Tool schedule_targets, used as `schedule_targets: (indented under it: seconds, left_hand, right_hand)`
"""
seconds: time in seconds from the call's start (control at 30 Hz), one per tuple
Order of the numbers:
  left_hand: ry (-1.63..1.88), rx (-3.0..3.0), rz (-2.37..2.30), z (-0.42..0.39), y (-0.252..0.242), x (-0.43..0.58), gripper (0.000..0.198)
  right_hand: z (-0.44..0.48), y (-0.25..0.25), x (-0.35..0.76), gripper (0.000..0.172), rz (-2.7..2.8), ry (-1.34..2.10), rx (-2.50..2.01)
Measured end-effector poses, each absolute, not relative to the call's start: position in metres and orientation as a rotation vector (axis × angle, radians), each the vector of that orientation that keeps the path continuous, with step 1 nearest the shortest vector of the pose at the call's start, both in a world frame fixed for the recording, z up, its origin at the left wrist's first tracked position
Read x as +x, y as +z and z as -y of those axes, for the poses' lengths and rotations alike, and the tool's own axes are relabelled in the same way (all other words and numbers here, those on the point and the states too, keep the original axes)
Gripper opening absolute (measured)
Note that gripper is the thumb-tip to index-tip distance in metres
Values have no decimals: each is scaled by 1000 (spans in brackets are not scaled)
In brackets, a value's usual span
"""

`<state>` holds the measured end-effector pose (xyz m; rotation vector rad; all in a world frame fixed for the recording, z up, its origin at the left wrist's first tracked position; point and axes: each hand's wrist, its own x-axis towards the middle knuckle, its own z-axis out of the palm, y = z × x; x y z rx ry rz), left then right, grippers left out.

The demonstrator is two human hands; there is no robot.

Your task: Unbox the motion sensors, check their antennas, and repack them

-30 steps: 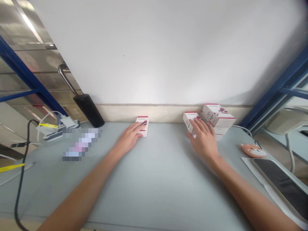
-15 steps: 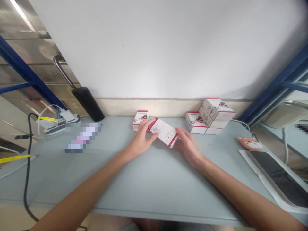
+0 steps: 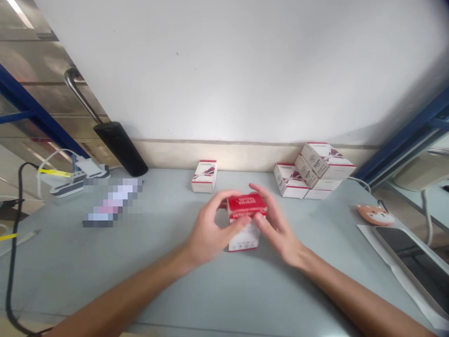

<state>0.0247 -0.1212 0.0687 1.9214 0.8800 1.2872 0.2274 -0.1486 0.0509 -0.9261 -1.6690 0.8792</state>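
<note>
Nothing legible anywhere. White lettering on the red-faced carton at centre: blurred, unreadable. Fine print on the white carton at twelve o'clock and the stacked cartons at two o'clock: too small to read. Pixelated strip at nine o'clock: masked.

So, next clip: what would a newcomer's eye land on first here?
The red-and-white carton, held between the left hand and right hand at mid-table, draws the eye first. Behind it to the right, a pile of white cartons sits against the wall, with a single carton to its left.
</note>
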Motion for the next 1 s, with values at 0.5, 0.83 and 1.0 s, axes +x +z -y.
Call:
schedule_targets:
  seconds: [0.5,0.83,1.0]
  left_hand:
    - [1488,2631,-646,127,51,24,73]
    - [1458,2951,-455,105,72,15,41]
    - [1535,2912,-519,101,73,12,36]
  right_hand:
    - [156,82,228,27,1413,920,-973]
    - [142,70,232,18,1350,759,-1093]
    - [145,68,241,36,1989,94,-864]
